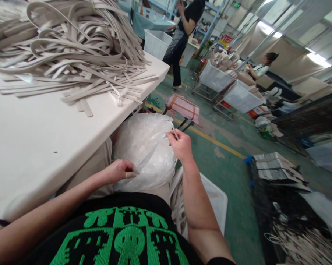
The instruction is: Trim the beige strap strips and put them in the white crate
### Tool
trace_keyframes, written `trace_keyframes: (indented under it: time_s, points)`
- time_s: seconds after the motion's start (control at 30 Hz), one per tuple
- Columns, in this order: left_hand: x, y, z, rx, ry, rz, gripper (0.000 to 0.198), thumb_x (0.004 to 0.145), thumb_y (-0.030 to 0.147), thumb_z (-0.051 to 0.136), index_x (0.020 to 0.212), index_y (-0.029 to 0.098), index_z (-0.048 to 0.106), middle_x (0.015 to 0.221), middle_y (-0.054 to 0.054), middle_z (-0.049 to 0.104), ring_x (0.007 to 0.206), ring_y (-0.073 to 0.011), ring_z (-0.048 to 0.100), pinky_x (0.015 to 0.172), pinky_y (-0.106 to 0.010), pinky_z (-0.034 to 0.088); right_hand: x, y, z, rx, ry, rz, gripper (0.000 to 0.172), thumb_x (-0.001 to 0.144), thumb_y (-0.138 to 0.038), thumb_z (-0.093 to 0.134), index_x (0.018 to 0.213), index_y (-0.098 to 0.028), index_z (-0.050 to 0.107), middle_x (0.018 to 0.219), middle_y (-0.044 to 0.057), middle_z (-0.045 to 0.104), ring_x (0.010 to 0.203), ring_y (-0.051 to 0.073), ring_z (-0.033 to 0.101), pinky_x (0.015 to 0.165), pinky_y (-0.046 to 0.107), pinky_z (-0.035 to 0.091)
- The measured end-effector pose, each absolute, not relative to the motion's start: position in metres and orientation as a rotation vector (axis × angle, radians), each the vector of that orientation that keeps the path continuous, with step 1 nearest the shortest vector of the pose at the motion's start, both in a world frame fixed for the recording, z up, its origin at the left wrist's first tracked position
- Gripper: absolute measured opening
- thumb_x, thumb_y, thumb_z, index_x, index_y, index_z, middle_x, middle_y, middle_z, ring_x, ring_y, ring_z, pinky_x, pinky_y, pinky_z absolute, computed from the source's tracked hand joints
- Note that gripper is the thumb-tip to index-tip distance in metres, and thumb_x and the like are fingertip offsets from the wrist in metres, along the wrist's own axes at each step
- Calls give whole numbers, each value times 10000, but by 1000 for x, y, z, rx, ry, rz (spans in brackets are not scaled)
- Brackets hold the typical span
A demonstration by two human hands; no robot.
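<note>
My left hand [121, 171] is closed in a pinch on one end of a thin pale strip [151, 154], low against a bulging clear plastic bag [144, 147]. My right hand [180, 145] is closed on the strip's other end, raised to the right of the bag, so the strip stretches across the bag between both hands. The fingertips of my left hand look taped. A big tangled heap of grey strips [69, 48] lies on the white table [44, 140] to my left.
A white bin [215, 200] stands by my right leg. A pink padded stool [184, 107] sits ahead on the green floor. Two people stand farther back near white carts [237, 96]. Stacks of material [282, 169] line the right side.
</note>
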State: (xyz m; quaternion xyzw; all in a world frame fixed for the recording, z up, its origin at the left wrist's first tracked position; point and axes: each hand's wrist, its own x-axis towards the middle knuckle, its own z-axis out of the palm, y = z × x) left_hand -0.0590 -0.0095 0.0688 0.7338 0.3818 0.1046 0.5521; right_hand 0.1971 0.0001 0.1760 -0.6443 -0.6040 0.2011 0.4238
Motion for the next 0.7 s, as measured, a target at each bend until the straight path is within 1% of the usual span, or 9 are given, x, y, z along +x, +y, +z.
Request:
trace_keyframes:
  time_s: [0.1,0.2,0.33,0.47,0.53,0.63,0.7]
  points:
    - [-54,-11,69,1536,860,235,177,661,385,729,670,209,734,582,33,643,573,-131,530,578,-224,395,198,19,176,-1597,-1519,492,275,835,-423,587,707,-181,618,499,-50,510,488,118,497,556,238,379]
    - [-54,-9,70,1407,868,270,198,633,389,747,627,199,692,580,36,638,565,-123,521,567,-223,387,202,36,171,-1593,-1516,462,266,825,-418,590,701,-183,610,490,-50,504,494,122,496,570,243,382]
    - [-59,-7,71,1318,862,281,256,619,380,747,576,183,589,555,41,592,546,-109,494,545,-218,365,205,51,168,-1590,-1480,439,276,827,-435,578,720,-182,609,493,-50,508,492,122,494,574,245,382]
    - [-60,-9,72,1347,885,325,325,617,400,754,568,181,519,520,65,494,517,-89,431,512,-208,325,199,60,171,-1558,-1508,420,314,847,-463,558,706,-185,594,509,-50,509,504,118,504,578,240,386]
    - [-60,-9,73,1314,875,329,312,610,402,764,616,177,548,558,60,524,539,-93,455,541,-213,364,198,64,171,-1541,-1496,400,322,865,-473,537,749,-182,614,525,-45,527,524,122,522,596,240,396]
    - [-59,-8,75,1229,887,352,298,597,392,775,701,170,605,633,39,602,586,-114,509,600,-238,424,203,61,161,-1589,-1374,344,382,883,-521,503,902,-173,660,545,-36,560,554,133,539,631,251,409]
    - [-59,-6,74,1209,930,387,299,586,387,778,714,167,619,646,31,621,593,-122,519,607,-246,432,202,49,145,-1656,-1294,440,454,870,-579,498,895,-163,680,529,-30,557,532,128,515,607,250,398]
